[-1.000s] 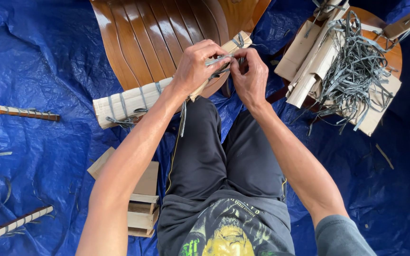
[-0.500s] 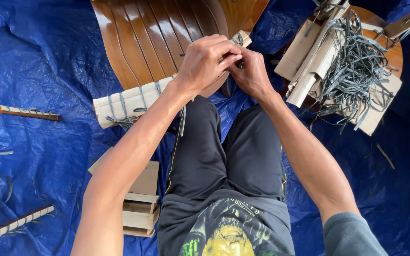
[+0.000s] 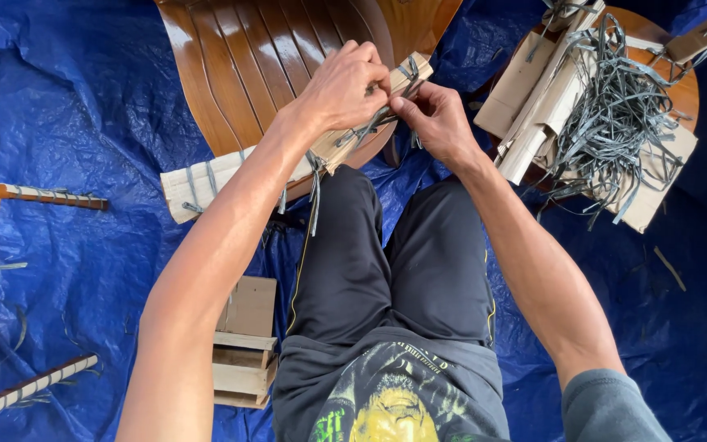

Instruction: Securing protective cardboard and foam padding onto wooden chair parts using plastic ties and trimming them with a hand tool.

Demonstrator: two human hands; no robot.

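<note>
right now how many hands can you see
2. The left hand grips the wrapped piece from above; the right hand pinches a grey strap at its end. No other person's hands show.

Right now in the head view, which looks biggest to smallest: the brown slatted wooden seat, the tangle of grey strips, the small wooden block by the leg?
1. Brown slatted wooden seat, partly cut off.
2. Tangle of grey strips.
3. Small wooden block, though nearer the camera.
</note>
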